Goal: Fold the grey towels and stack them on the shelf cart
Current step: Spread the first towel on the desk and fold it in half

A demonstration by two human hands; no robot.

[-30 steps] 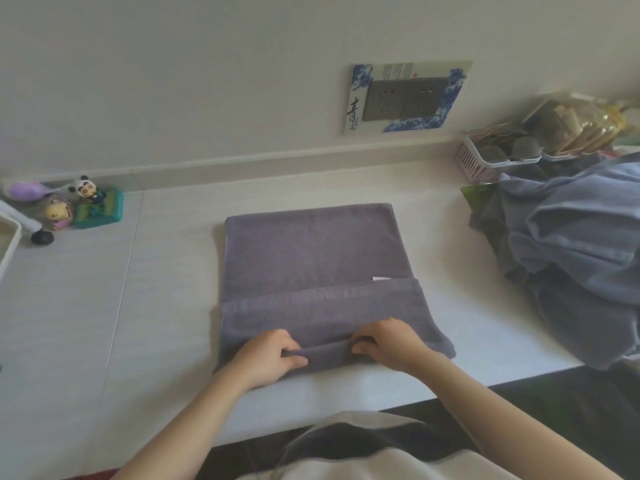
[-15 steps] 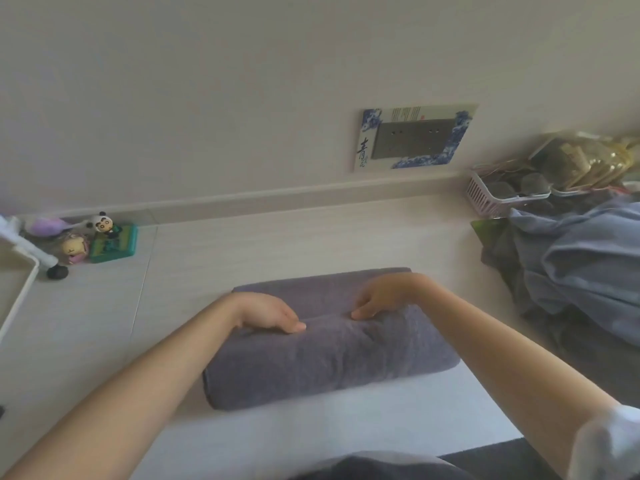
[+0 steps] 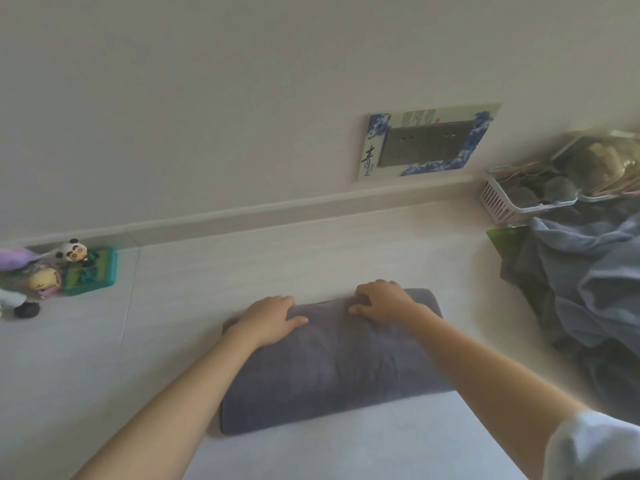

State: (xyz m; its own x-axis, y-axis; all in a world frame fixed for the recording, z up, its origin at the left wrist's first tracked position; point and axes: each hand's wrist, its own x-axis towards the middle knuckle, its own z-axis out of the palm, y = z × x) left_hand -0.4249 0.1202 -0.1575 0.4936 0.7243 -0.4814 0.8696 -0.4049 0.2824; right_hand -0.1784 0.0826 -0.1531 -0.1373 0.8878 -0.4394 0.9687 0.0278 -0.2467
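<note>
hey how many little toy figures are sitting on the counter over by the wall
3 that I can make out, all at the far left: a panda figure on a green base, a yellow-headed figure beside it, and a purple one cut off by the frame edge. More may be hidden.

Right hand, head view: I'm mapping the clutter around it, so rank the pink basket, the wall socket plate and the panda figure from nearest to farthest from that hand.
From the right hand, resting on the grey towel:
1. Wall socket plate, up on the wall, slightly to its right.
2. Pink basket, far right by the wall; close to the plate's range, yet a little farther.
3. Panda figure, far left by the wall, clearly farthest.
</note>
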